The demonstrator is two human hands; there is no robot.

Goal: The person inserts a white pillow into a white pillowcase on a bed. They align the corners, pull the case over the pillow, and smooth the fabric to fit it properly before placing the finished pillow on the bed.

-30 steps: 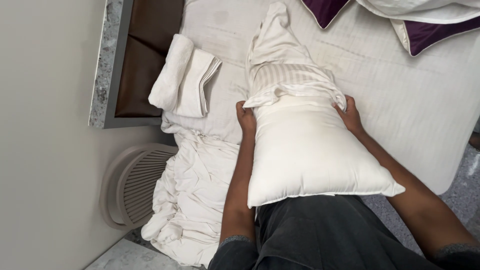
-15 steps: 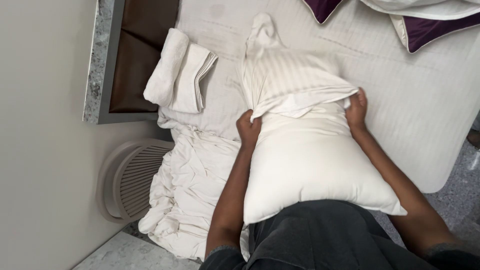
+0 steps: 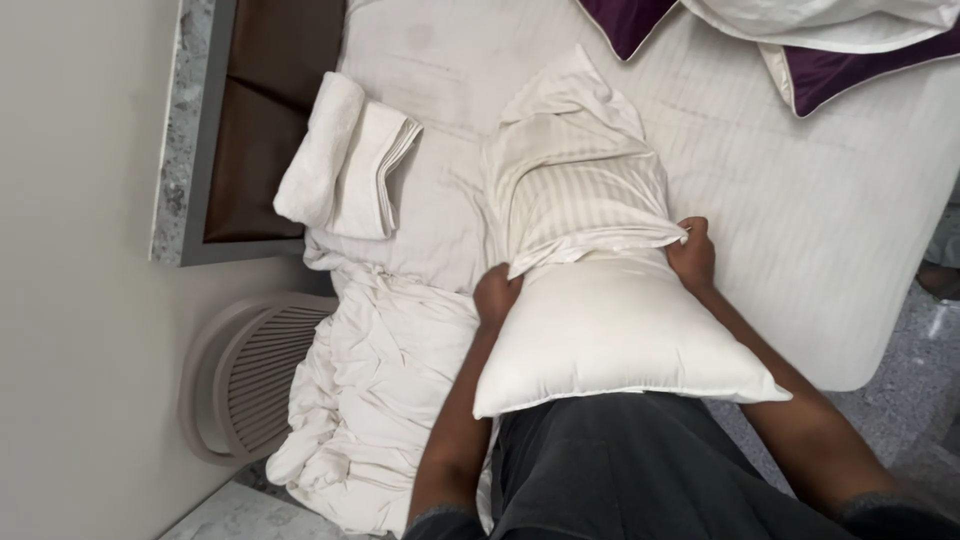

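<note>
I'd keep both hands, left (image 3: 497, 296) and right (image 3: 692, 256), pinching the pillowcase (image 3: 572, 195) hem at the bed's (image 3: 820, 230) near edge and draw it evenly over the pillow (image 3: 610, 340).

Pillow (image 3: 620, 340) on mattress (image 3: 800, 220) edge — pillowcase (image 3: 575, 190) over its far end, folded towels (image 3: 345, 160) left, crumpled sheet (image 3: 370, 390) below them
</note>
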